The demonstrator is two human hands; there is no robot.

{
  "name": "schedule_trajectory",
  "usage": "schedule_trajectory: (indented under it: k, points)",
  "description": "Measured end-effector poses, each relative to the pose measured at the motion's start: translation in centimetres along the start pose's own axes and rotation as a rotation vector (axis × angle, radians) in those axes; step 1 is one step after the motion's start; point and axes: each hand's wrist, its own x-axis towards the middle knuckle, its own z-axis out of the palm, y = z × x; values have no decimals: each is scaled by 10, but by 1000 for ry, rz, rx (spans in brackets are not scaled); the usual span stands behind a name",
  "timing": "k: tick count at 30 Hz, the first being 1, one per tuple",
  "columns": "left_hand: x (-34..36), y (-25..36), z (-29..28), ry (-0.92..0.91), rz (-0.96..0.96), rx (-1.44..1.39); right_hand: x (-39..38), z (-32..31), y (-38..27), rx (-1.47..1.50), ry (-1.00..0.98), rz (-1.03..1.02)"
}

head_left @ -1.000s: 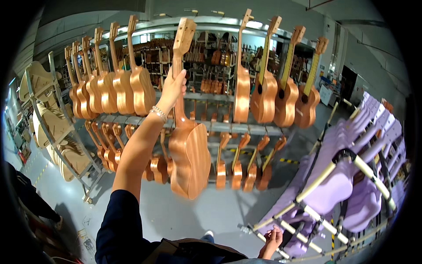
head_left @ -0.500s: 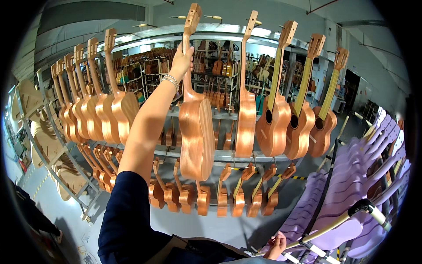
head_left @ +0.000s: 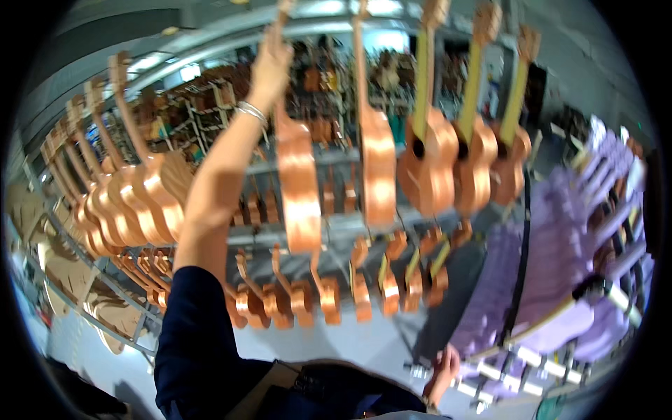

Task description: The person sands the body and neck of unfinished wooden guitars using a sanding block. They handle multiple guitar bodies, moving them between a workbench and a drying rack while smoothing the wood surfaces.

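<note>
My left hand [head_left: 271, 63] is raised at arm's length, its fingers closed round the neck of an unfinished wooden ukulele [head_left: 299, 192]. That ukulele hangs upright, its narrow side mostly toward me and its headstock cut off by the top of the picture. To its right hangs another ukulele [head_left: 378, 168], side on. Farther right, several more ukuleles [head_left: 432, 168] show soundholes and pale fretboards. Low down, my right hand [head_left: 444, 365] is beside the end of a tube rack; motion blur hides what its fingers do.
Several ukuleles [head_left: 164, 185] hang in a row on the left, with a lower row of bodies [head_left: 301, 304] beneath. At right stands a tube rack [head_left: 535, 327] packed with purple instruments [head_left: 553, 259]. Pale wooden parts [head_left: 115, 311] lean on a metal frame at left.
The view has shifted, and the hanging ukuleles sit higher in the picture. The ukulele at my left hand has turned more edge-on. My right hand stays low beside the rack.
</note>
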Motion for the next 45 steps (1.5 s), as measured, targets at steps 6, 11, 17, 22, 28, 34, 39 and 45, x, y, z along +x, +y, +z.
schedule_trajectory:
  k: [6, 11, 17, 22, 28, 34, 39, 45]
  points:
    - [58, -51, -60, 39, 214, 414, -8, -1, -17, -40, -5, 54]
    - [-150, 112, 30, 399, 250, -238, -15, -90, -43, -182, 223, 3]
    - [-424, 185, 193, -1148, -471, -983, -12, -122, -68, -281, 452, -42]
    - [-588, 13, 481, -1302, -755, -622, -26, -102, -76, -438, 677, -76]
    - [-525, 66, 552, -1050, -957, -288, -53, -53, -39, -365, 908, 56]
    - [-538, 45, 545, -1002, -674, -295, -47, -31, -18, -443, 887, 155]
    - [-531, 58, 499, -1055, -536, -285, -41, -17, -13, -474, 845, 168]
    - [-517, 99, 448, -1211, -370, -437, -56, -13, -1, -382, 838, 134]
